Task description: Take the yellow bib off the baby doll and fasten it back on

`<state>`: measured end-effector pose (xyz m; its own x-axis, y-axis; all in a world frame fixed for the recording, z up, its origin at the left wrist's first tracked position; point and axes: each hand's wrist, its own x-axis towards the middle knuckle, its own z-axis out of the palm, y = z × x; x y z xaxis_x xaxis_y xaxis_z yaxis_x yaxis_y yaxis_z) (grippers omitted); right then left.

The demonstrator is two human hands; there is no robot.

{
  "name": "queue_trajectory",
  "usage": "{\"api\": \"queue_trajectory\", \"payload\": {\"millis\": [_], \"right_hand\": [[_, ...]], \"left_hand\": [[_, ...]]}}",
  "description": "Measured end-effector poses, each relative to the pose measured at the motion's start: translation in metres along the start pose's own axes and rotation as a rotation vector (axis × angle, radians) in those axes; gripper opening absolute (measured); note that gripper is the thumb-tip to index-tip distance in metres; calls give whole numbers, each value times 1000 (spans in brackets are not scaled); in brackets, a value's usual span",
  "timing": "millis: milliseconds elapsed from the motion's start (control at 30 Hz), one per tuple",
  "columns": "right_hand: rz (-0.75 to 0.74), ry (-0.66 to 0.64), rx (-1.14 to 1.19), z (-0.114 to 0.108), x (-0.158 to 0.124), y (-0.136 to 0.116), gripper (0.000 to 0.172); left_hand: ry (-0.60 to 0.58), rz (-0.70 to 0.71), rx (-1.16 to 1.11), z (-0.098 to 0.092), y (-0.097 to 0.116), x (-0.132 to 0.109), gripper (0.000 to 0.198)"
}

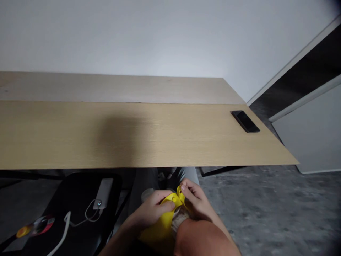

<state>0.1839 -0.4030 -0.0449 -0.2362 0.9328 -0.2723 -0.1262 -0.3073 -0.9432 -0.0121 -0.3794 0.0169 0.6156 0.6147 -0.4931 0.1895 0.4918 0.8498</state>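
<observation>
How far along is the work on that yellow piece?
Done: nothing clearly finished shows on the yellow piece. In hand: the left hand and right hand grip its top edges. Left: a beige textured bundle shows uncovered between them.

A bright yellow object (162, 228) with a smooth, faintly shiny surface is held low in front of the body, its exact kind hard to tell. It widens toward the bottom and narrows to curved, folded parts at the top. The left hand (151, 209) wraps over its upper middle, while the right hand (195, 200) pinches its narrow top. Against its right edge, between the hands and partly hidden by the forearm, sits a pale bundle (180, 219) with a rough, knotted texture.
</observation>
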Motion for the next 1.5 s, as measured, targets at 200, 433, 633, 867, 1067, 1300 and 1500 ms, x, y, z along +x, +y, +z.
{"api": "queue_trajectory", "payload": {"millis": [200,433,633,867,1067,1300,1500], "right_hand": [[-18,38,8,2,1,-10,45],[20,74,88,1,0,-7,45],[0,251,36,-1,-1,-8,43],[33,278,-180,-19,-18,-9,40],[84,190,-527,-39,-36,-13,51],[110,30,-635,-47,-44,-17,54],[135,-83,-650,-50,-56,-22,43]], "left_hand": [[-26,-1,-50,-2,-1,-1,16],[13,49,-120,-7,-23,0,18],[136,120,-22,-12,-34,0,31],[338,250,262,-18,-43,-8,33],[294,321,347,-25,-50,-13,32],[264,343,305,-35,-56,-26,31],[338,305,317,-38,-55,-30,20]]}}
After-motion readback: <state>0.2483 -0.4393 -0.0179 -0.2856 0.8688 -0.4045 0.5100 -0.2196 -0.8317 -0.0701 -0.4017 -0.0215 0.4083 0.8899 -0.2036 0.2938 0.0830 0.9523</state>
